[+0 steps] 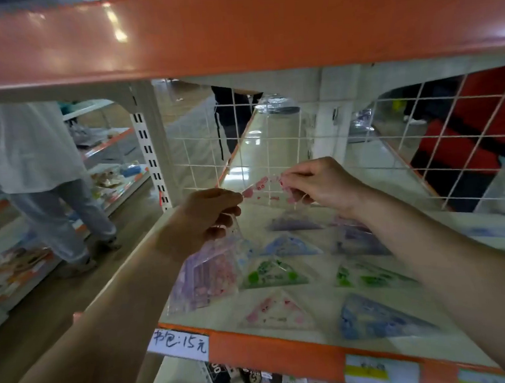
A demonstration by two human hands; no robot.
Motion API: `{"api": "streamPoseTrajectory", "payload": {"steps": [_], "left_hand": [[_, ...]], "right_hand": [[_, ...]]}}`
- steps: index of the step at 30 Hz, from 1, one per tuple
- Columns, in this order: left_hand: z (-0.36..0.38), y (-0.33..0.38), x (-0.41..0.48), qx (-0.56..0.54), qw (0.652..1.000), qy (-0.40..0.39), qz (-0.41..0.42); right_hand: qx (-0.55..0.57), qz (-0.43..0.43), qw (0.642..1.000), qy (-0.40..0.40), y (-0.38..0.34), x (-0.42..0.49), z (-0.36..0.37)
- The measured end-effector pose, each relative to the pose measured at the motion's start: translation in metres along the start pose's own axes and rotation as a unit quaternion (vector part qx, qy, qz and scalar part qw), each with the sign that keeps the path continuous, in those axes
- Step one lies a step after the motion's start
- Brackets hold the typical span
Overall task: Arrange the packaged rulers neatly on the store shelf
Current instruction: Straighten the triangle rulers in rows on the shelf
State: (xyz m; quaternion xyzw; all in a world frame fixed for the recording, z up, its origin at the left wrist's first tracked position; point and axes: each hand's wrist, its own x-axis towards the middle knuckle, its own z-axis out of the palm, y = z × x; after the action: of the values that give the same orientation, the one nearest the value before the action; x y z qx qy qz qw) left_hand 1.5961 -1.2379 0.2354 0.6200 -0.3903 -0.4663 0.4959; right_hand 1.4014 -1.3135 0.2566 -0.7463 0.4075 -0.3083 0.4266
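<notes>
Above the shelf (311, 280) both my hands hold a clear packaged ruler with pink print (267, 187). My right hand (322, 183) pinches its right end. My left hand (209, 215) pinches its left end and also grips a hanging stack of packaged rulers (209, 272), purple and pink. Several triangular ruler packs lie on the shelf in two columns: purple (292, 223), blue (291, 245), green (273, 273), pink (276, 310), and to the right purple (356, 241), green (373, 275), blue (379, 317).
An orange shelf board (234, 28) hangs low overhead. A white wire grid (272, 148) backs the shelf. A handwritten price label (179, 344) sits on the orange front edge. Boxed goods (258, 382) fill the shelf below. A person in white (43, 164) stands in the left aisle.
</notes>
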Motion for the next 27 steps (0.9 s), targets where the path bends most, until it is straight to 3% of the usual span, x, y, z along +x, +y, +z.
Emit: {"api": "streamPoseTrajectory", "payload": {"steps": [6, 13, 19, 27], "left_hand": [[0.051, 0.005, 0.005, -0.014, 0.999, -0.021, -0.021], [0.084, 0.0, 0.01, 0.044, 0.998, -0.027, -0.029], [0.101, 0.0, 0.011, 0.068, 0.997, -0.025, -0.014], [0.078, -0.006, -0.001, 0.149, 0.988, -0.023, -0.03]], "right_hand": [[0.04, 0.094, 0.993, -0.052, 0.024, -0.023, -0.046], [0.063, 0.113, 0.992, -0.012, 0.047, -0.041, -0.079], [0.068, 0.107, 0.992, 0.006, 0.054, -0.055, -0.099], [-0.055, 0.064, 0.996, -0.024, 0.064, -0.061, -0.091]]}}
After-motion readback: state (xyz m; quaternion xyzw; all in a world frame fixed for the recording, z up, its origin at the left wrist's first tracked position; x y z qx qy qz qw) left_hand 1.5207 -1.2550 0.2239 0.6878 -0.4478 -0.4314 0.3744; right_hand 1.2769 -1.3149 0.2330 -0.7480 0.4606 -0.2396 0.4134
